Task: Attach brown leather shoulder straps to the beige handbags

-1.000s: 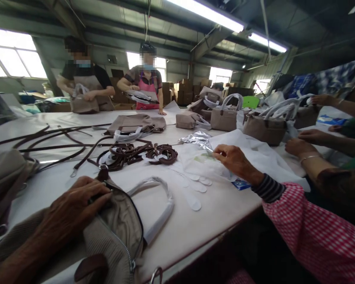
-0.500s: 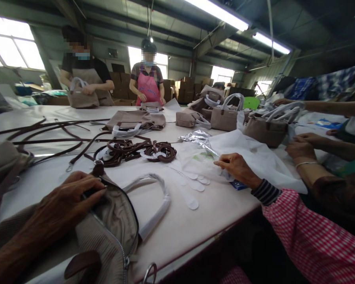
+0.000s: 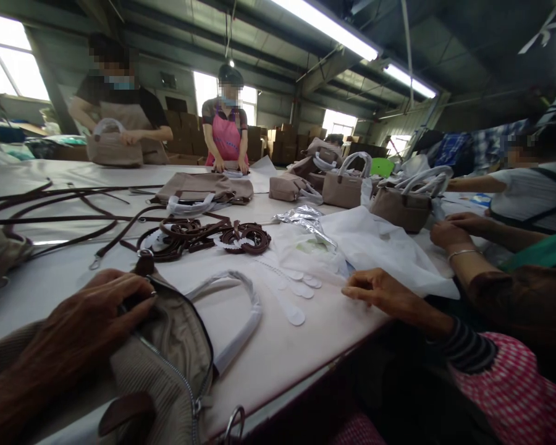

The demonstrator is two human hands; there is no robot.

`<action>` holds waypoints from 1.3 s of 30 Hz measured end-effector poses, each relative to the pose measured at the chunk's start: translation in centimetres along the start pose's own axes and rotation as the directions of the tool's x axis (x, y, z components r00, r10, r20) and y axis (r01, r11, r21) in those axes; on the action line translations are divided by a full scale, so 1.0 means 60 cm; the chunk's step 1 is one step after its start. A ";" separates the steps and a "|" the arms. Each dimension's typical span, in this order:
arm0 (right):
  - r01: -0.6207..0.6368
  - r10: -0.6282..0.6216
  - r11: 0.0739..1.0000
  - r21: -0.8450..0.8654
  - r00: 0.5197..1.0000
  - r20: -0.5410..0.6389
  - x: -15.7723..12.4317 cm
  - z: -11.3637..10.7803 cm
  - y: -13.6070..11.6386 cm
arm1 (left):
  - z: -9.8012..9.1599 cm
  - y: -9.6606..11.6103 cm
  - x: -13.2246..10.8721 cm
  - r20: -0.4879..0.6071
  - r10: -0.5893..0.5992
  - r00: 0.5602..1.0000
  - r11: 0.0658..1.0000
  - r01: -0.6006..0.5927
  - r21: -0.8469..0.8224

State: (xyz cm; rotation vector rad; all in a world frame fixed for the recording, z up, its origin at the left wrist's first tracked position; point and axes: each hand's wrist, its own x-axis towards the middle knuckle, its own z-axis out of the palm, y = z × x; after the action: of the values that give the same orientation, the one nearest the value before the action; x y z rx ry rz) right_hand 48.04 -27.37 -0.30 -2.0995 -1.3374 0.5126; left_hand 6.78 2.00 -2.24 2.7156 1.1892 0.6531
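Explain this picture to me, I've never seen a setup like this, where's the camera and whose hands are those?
No machine here: a person wears a camera on the head, so this single view looks down over that person's own hands. The left hand, bottom left, has its grip on the top of a taupe bag beside its open zip. The right hand, in a pink checked sleeve, rests at the table edge holding nothing. On the table lie coiled brown straps, white sheets and other bags. The arms at right and the two people standing across are co-workers.
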 end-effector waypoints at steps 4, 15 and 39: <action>-0.020 0.034 0.997 0.081 0.984 -0.172 0.063 -0.011 -0.014 | -0.003 0.005 -0.001 0.025 -0.006 1.000 1.000 0.007 -0.012; -0.065 0.062 0.992 -0.107 0.998 -0.030 0.100 -0.007 -0.007 | -0.014 0.021 -0.004 0.093 -0.016 0.996 0.998 0.021 -0.054; 0.403 -0.424 0.728 -0.555 0.900 0.098 0.315 0.201 -0.211 | -0.014 0.032 -0.013 0.043 0.050 0.998 0.988 -0.043 -0.146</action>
State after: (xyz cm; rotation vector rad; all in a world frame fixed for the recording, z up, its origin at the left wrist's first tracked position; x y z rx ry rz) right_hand 40.12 -2.88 -1.11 -2.1120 -2.0589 -0.1450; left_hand 7.26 0.09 -1.25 2.6296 1.0287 0.6505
